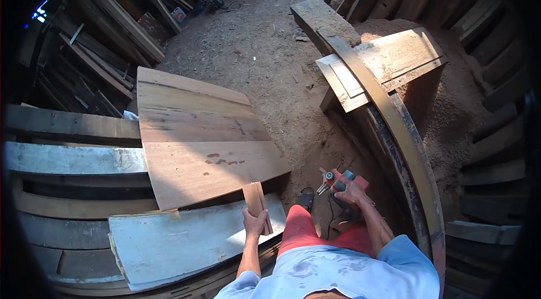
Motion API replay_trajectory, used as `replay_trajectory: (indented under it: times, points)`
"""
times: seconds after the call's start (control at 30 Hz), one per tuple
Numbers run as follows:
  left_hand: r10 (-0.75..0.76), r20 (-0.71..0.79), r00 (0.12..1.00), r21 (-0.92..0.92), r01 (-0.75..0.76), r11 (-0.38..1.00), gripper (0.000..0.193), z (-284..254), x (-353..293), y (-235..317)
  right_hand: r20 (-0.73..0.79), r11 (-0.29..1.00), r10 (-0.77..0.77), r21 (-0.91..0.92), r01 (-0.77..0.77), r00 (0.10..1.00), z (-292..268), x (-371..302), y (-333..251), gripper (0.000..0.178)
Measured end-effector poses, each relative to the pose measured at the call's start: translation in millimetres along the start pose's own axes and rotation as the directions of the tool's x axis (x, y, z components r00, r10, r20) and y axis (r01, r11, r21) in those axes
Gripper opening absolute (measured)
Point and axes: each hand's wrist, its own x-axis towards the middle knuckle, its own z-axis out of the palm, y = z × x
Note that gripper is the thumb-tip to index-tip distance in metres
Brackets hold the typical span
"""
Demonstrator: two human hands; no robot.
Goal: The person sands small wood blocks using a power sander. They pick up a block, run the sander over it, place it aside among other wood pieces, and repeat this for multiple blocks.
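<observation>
Now both hands are full.
The left hand (256, 223) is curled tight around the near end of some short brown boards (255, 197), above the white sheet (191, 242) and by the edge of the big wooden panel (208, 135). The right hand (353, 193) is wrapped around a red power tool (348, 176), beside the long curved-looking beam (389, 113).

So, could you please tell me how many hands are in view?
2: the left hand, holding wood pieces, and the right hand, gripping the red tool.
</observation>
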Motion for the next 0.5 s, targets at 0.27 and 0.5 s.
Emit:
replay_trajectory:
  times: [0.27, 0.5]
  points:
    - [0.371, -0.362, 0.855, 0.047, -0.381, 0.924, 0.096, -174, -34, 111, 0.11, 0.991, 0.003, -0.13, 0.012, 0.994, 0, -31, -38, 0.044]
    - [0.543, -0.731, 0.413, 0.649, 0.174, 0.741, 0.095, -401, -134, 122, 0.226, 0.912, -0.052, -0.386, 0.138, 0.973, 2, -60, -91, 0.045]
